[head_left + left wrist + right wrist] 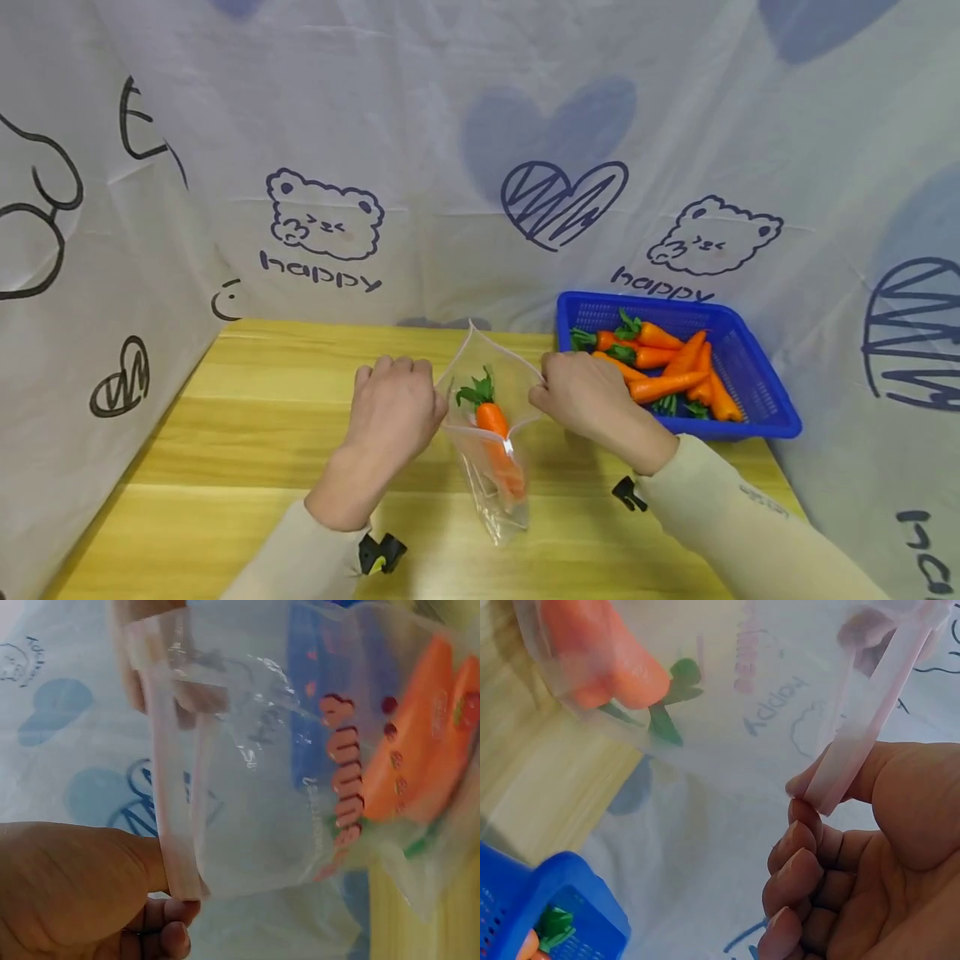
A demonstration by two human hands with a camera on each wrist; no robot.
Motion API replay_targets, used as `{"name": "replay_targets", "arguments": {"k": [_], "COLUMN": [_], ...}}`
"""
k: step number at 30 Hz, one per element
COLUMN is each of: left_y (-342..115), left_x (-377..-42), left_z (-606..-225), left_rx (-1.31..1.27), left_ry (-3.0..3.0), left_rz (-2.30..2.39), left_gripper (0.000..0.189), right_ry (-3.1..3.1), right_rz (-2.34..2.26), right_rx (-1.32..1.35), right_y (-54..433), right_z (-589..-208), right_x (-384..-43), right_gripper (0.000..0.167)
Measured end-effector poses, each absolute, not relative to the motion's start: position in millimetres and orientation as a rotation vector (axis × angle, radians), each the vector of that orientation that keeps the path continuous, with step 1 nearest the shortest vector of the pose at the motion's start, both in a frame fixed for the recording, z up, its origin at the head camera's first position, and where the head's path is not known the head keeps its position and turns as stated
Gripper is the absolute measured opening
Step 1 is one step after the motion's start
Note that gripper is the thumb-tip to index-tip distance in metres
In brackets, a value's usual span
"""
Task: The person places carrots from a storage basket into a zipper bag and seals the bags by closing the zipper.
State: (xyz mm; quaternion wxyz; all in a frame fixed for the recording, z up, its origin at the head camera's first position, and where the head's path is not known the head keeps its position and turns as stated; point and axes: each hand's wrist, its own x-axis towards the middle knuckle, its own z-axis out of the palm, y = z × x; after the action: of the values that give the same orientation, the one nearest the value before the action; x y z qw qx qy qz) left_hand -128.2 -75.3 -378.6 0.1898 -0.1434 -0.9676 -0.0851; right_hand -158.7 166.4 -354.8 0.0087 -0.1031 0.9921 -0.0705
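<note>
A clear zip bag (491, 525) with a pale pink zip strip hangs between both hands, its mouth spread apart. My left hand (393, 408) pinches the left edge of the mouth between thumb and fingers. At the opposite edge, my right hand (581, 390) pinches the zip strip, thumb against forefinger in the right wrist view. Inside the bag leans an orange carrot (492, 419), green leaves uppermost. Two orange carrot shapes (641, 675) show through the plastic in the right wrist view. Reddish printing (346, 772) marks the bag's side in the left wrist view.
To the right, a blue plastic basket (783, 423) holds several carrots (678, 385) with green tops, close beyond my right hand. A wood-grain table (285, 450) lies underneath. White cloth (435, 167) printed with hearts and bears hangs at the back and both sides.
</note>
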Motion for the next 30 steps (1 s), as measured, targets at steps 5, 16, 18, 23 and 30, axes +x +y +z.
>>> {"name": "replay_targets", "arguments": {"k": [5, 16, 18, 23, 30], "left_y": [-75, -70, -69, -66, -61], "left_x": [-132, -131, -130, -130, -133], "left_z": [-385, -391, -390, -387, -384], "left_rx": [-0.434, -0.499, -0.506, -0.481, -0.45], "left_ry": [-2.659, -2.552, -2.542, -2.597, -2.684], "left_rz": [-0.193, -0.283, -0.301, -0.373, -0.438], "left_gripper": [0.024, 0.033, 0.033, 0.031, 0.029], "right_ry": [3.045, 3.117, 3.134, 3.15, 3.22], "right_rz": [-0.199, -0.265, -0.297, -0.381, -0.529], "right_rx": [-0.354, -0.319, -0.295, -0.289, -0.366], "right_y": [164, 169, 169, 172, 197], "right_z": [-363, -367, -366, -364, -349], "right_x": [-158, -160, -161, -163, -172], "right_gripper": [0.025, 0.025, 0.025, 0.025, 0.02]}}
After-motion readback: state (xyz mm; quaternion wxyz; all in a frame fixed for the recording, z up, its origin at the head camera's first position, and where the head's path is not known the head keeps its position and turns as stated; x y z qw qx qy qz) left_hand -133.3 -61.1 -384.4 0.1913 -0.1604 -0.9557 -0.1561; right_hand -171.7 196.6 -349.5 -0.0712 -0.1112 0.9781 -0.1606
